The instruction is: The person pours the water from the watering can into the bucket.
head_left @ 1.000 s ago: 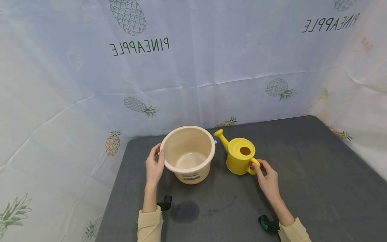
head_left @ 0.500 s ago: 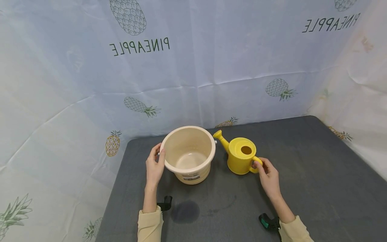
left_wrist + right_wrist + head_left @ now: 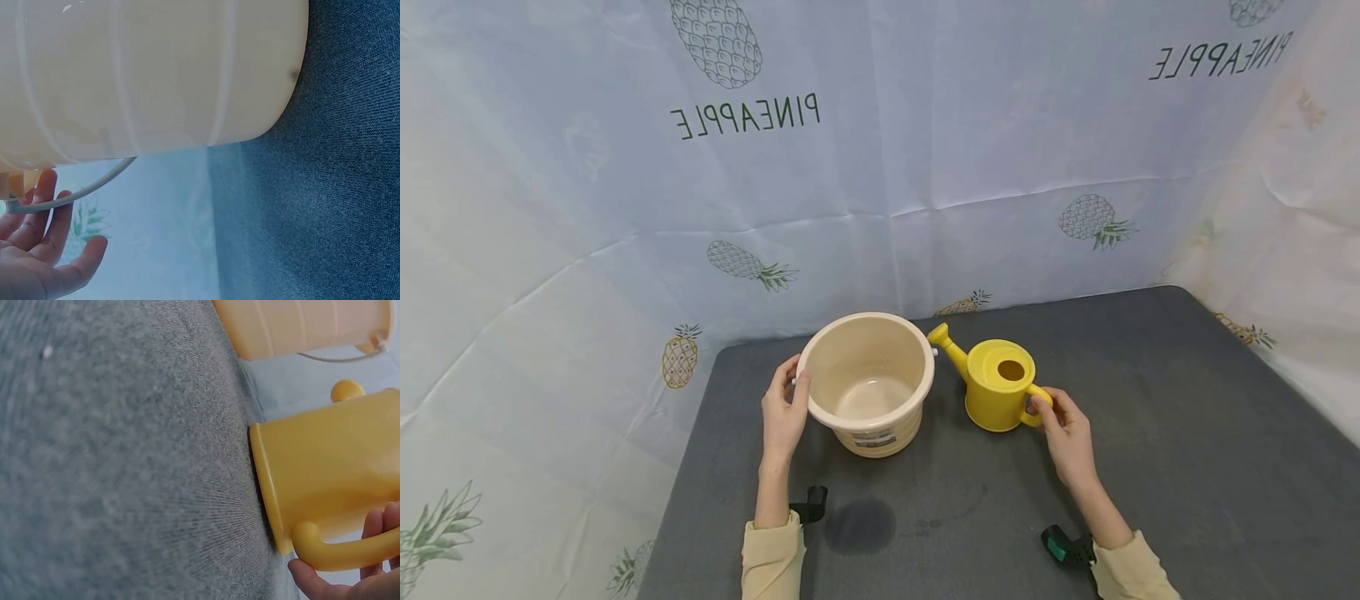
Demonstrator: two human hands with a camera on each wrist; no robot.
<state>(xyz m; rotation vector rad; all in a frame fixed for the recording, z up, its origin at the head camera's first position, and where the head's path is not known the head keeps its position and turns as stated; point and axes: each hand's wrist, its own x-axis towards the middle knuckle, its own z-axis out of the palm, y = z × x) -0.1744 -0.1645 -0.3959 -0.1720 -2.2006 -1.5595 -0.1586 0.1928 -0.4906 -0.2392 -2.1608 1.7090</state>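
While the left hand (image 3: 783, 414) rests open against the bucket (image 3: 867, 382), the right hand (image 3: 1064, 433) grasps the watering can's handle (image 3: 1032, 403).

Head looks down; wrist views sit close.

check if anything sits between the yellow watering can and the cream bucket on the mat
Nothing visible does. The watering can stands just right of the bucket, its spout beside the rim, only bare grey mat between. The right hand holds its handle.
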